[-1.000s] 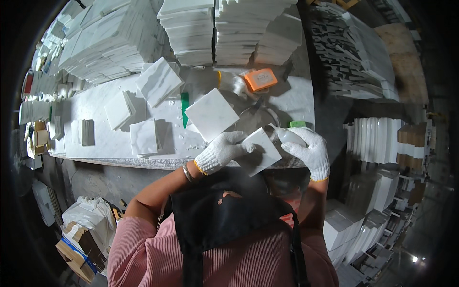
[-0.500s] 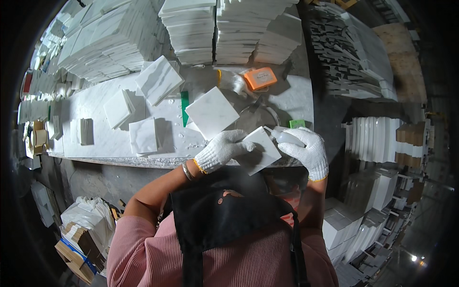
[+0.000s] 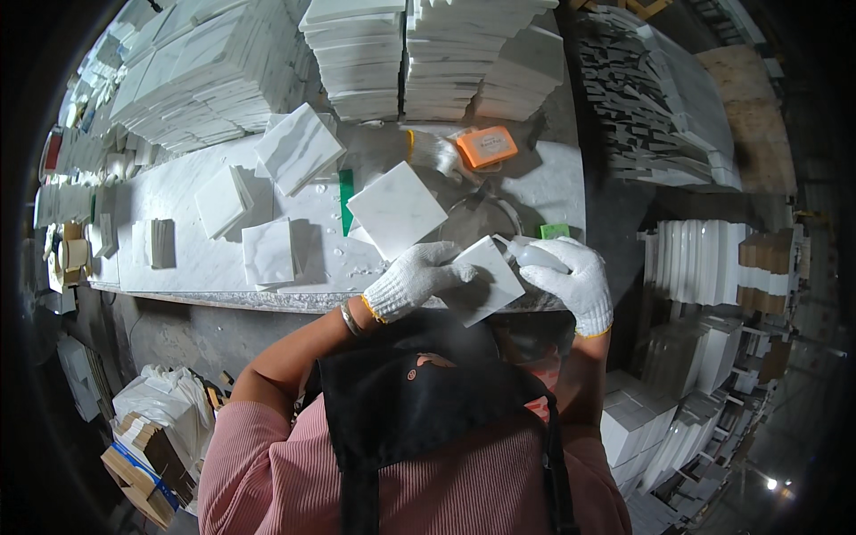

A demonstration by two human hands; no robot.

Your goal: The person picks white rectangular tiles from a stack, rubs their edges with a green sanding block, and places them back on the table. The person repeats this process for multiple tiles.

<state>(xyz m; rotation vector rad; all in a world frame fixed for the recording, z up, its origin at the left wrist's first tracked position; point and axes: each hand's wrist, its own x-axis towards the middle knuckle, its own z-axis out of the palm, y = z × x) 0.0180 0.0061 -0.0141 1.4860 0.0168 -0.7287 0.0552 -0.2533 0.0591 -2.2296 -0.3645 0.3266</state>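
My left hand (image 3: 415, 278), in a white knit glove, grips the left corner of a square white marble tile (image 3: 486, 287) over the table's front edge. In my right hand (image 3: 576, 278), gloved alike, is a small pale squeeze bottle (image 3: 540, 257); its thin nozzle points left, close to the tile's upper right edge. Whether the nozzle touches the tile I cannot tell. Just beyond my left hand another marble tile (image 3: 397, 211) lies on top of others. A round dish-like thing (image 3: 482, 217) sits behind the held tile, partly hidden. Beside my right hand lies a green block (image 3: 554, 231).
An orange block (image 3: 487, 147) and a loose white glove (image 3: 436, 153) lie farther back, before tall tile stacks (image 3: 352, 62). Smaller tile piles (image 3: 267, 253) and a green strip (image 3: 346, 203) lie on the table (image 3: 178, 276) to the left. More stacked tiles (image 3: 695, 259) stand at right.
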